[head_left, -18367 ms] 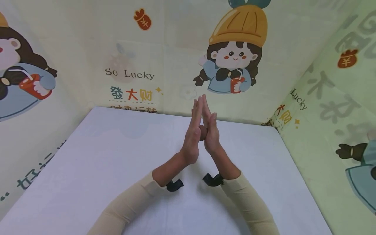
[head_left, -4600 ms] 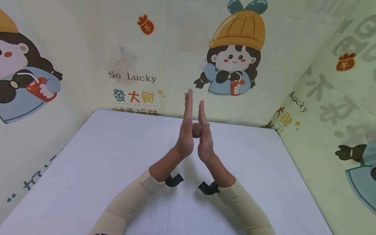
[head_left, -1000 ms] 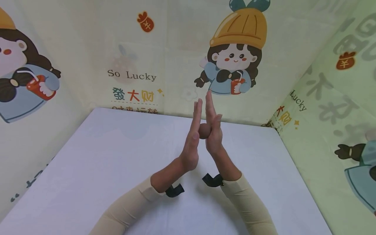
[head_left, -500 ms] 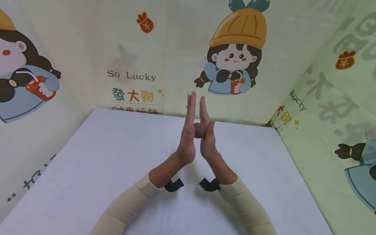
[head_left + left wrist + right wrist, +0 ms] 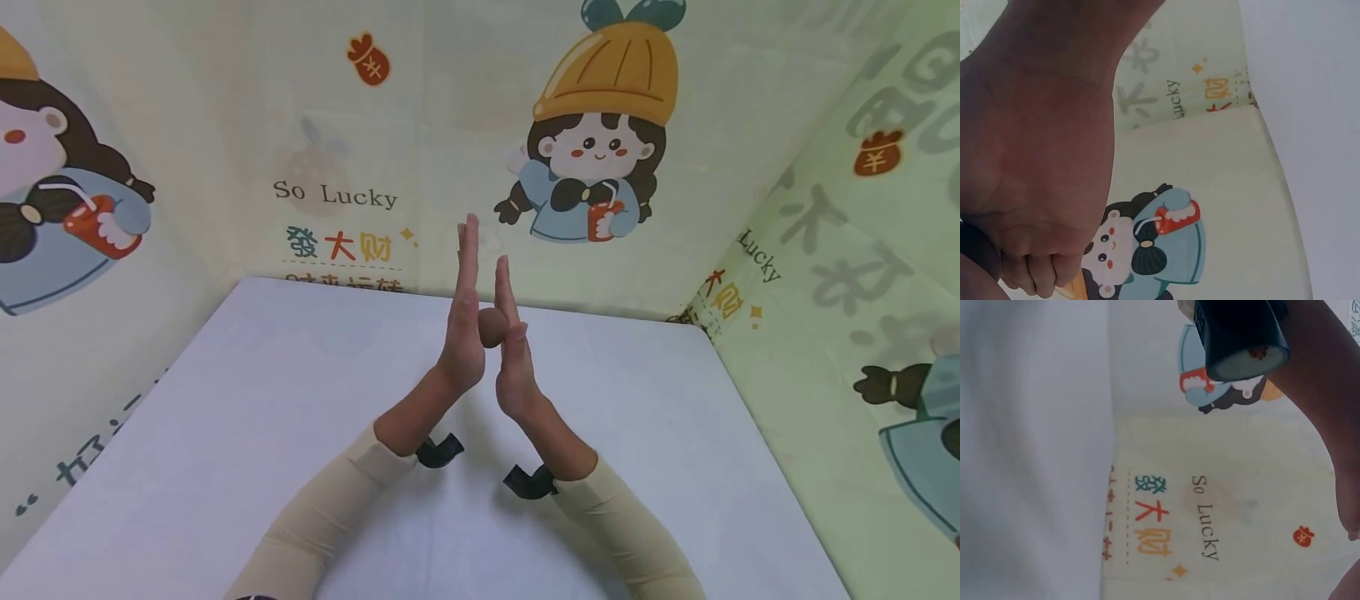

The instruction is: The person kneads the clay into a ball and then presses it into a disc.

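In the head view a small brown ball (image 5: 492, 327) sits between my two palms, raised over the white table. My left hand (image 5: 462, 333) stands upright with straight fingers, its palm against the ball's left side. My right hand (image 5: 516, 367) faces it from the right, fingers straight, with its fingertips lower than the left ones. In the left wrist view the right hand (image 5: 1035, 156) looms large, and a dark part of the ball (image 5: 975, 247) shows at the edge. The right wrist view catches only part of the left hand (image 5: 1349, 487); the ball is out of sight there.
The white table (image 5: 300, 417) lies beneath both forearms. Cream cloth walls (image 5: 450, 125) with cartoon prints stand behind it and at both sides. A black wrist mount (image 5: 441, 451) sits on the left wrist, another black mount (image 5: 529, 482) on the right.
Both hands and the ball have shifted left. The left hand has slid up and forward while the right slid down and back, with the ball between them; a second ago the right fingertips were higher.
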Demonstrator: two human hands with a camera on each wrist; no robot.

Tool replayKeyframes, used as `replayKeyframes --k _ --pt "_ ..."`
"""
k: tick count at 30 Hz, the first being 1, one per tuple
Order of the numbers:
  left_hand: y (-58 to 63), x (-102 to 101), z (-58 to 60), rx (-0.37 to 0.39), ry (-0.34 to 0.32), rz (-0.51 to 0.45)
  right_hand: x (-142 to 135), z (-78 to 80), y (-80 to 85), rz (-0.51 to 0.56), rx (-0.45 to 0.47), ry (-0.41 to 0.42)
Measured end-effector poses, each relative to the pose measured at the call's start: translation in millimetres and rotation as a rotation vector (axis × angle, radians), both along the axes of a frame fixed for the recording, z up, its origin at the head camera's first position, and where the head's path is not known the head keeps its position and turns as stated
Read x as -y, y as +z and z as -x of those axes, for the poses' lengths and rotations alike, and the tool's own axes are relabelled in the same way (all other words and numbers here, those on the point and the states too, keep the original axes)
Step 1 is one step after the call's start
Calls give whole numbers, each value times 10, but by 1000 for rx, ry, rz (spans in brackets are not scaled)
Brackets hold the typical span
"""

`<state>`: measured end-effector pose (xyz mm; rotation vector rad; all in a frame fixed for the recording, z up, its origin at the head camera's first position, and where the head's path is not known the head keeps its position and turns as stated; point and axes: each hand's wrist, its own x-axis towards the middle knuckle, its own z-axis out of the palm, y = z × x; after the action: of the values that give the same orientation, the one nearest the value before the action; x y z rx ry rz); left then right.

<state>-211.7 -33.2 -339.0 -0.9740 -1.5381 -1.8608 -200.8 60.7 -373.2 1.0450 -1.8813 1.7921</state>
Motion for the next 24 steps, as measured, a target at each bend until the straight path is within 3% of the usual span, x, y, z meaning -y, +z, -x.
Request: replayKeyframes --k 18,24 --pt "-112 121 265 74 104 -16 23 -76 -48 -31 -55 -14" --pt "-186 143 345 128 91 -25 29 -90 -24 -44 -86 -25"
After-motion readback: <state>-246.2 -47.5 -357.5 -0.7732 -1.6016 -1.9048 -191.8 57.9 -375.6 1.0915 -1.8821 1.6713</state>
